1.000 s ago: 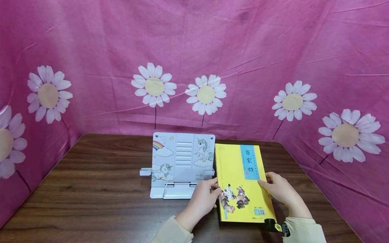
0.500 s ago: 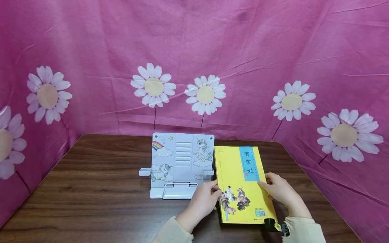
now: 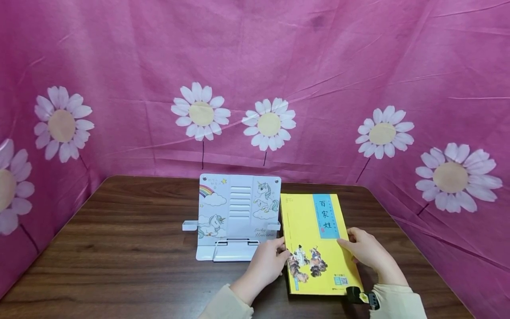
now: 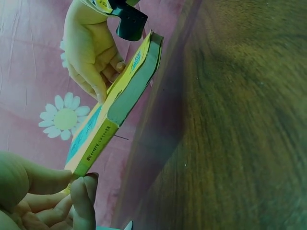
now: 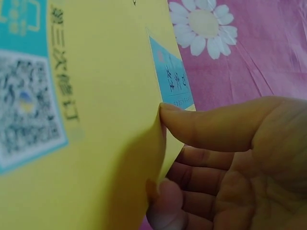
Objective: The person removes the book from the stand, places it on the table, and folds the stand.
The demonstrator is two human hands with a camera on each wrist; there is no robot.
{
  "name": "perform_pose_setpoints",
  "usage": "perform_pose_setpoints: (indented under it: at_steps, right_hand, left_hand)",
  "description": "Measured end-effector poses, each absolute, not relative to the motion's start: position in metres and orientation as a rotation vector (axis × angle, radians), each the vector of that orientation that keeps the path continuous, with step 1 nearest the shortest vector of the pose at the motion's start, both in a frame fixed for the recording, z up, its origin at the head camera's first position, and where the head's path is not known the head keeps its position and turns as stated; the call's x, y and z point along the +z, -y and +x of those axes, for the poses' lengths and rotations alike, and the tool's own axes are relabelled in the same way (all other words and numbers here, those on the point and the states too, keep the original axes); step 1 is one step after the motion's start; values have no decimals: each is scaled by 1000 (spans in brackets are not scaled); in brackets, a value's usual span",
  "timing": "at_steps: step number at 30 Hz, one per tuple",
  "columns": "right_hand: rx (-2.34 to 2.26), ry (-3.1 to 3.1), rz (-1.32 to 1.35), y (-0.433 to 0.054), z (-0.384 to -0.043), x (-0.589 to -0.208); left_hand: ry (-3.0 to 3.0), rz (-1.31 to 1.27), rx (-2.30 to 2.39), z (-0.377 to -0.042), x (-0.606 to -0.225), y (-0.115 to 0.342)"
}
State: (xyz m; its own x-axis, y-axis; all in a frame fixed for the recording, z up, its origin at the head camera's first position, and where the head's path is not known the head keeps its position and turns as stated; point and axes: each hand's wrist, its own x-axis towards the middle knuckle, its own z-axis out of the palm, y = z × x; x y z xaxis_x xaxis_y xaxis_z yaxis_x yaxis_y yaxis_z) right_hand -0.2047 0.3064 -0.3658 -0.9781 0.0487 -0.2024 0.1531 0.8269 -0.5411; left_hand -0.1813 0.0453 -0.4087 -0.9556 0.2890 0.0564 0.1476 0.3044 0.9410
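Head view: the left hand [image 3: 266,261] grips the left edge of a yellow book [image 3: 318,243], and the right hand [image 3: 364,250] grips its right edge, thumb on the cover. The book is located over the right part of the wooden table [image 3: 119,243], front cover facing up, blue title panel [image 3: 326,216] at the far end. A white unicorn-print stand [image 3: 240,204] is positioned upright just beside the book, on its left. A pink cloth [image 3: 318,53] printed with white daisies forms the backdrop. Left wrist view: the left thumb and fingers pinch the book at its spine [image 4: 96,146]; the book is tilted, page block [image 4: 137,88] exposed. Right wrist view: the right thumb presses on the cover at the edge, with the other fingers curled beneath; a QR code [image 5: 29,108] is visible.
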Motion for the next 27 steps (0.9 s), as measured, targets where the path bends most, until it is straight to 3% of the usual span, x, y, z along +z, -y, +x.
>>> perform_pose_setpoints:
  at_steps: [27]
  right_hand:
    - [-854, -2837, 152, -303, -205, -367]
  left_hand:
    - [-2435, 369, 1712, -183, -411, -45]
